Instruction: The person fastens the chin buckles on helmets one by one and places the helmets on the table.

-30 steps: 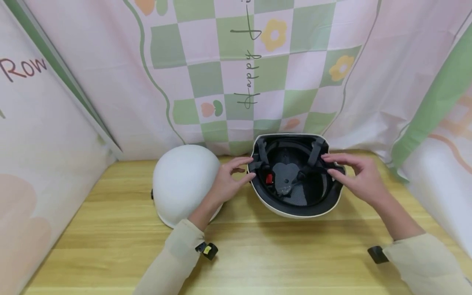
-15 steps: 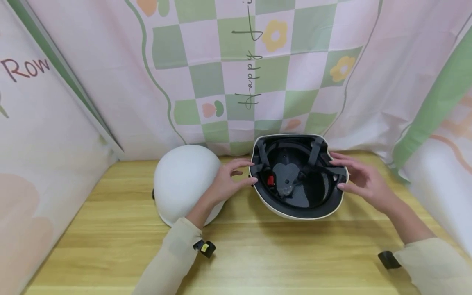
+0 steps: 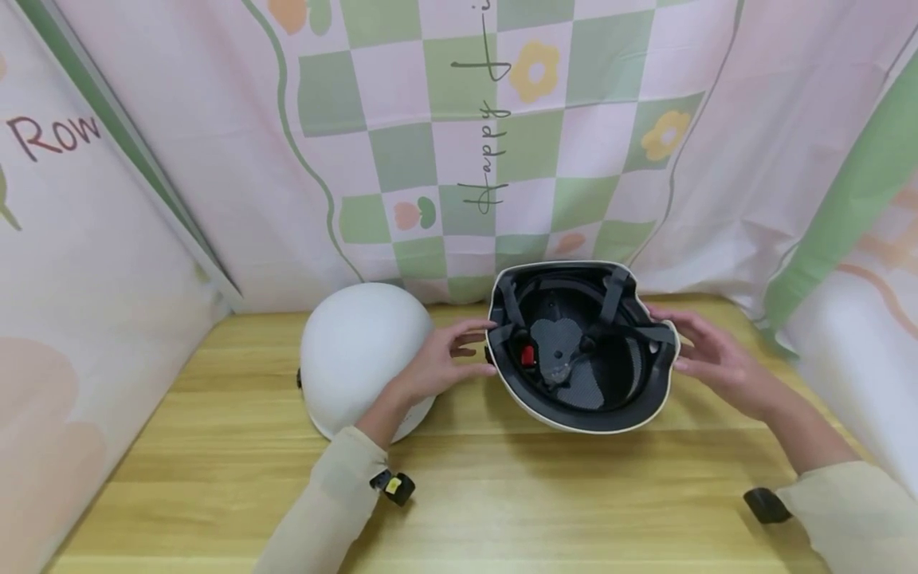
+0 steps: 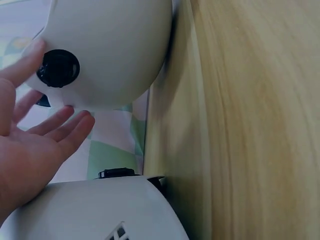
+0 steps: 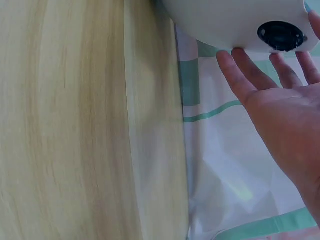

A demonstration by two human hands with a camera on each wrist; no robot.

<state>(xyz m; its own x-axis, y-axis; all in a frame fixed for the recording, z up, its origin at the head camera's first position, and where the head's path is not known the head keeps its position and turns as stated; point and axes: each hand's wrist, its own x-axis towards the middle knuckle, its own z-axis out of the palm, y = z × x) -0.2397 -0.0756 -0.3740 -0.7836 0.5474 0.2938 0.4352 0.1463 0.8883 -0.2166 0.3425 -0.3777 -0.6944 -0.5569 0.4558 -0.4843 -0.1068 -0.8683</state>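
Observation:
An upturned white helmet [image 3: 584, 417] lies on the table, its black padded inside, grey straps and red buckle [image 3: 527, 355] facing up. My left hand [image 3: 439, 359] is at its left side, fingertips at the rim; the left wrist view shows the fingers spread beside a round black knob [image 4: 59, 68] on the shell. On the opposite side my right hand [image 3: 724, 363] has its fingertips against the shell, its fingers fairly straight in the right wrist view, near another black knob [image 5: 281, 36]. A second white helmet [image 3: 362, 351] sits dome up, partly behind my left hand.
The wooden table [image 3: 574, 510] ends at a printed curtain [image 3: 459, 143] that hangs close behind both helmets. More cloth [image 3: 93, 263] closes off the left side, and a green-edged curtain [image 3: 839, 215] hangs at the right.
My right hand has slid outward from the strap and inner rim to the helmet's outer right side. My left hand has shifted slightly down along the rim. The upturned helmet has barely moved.

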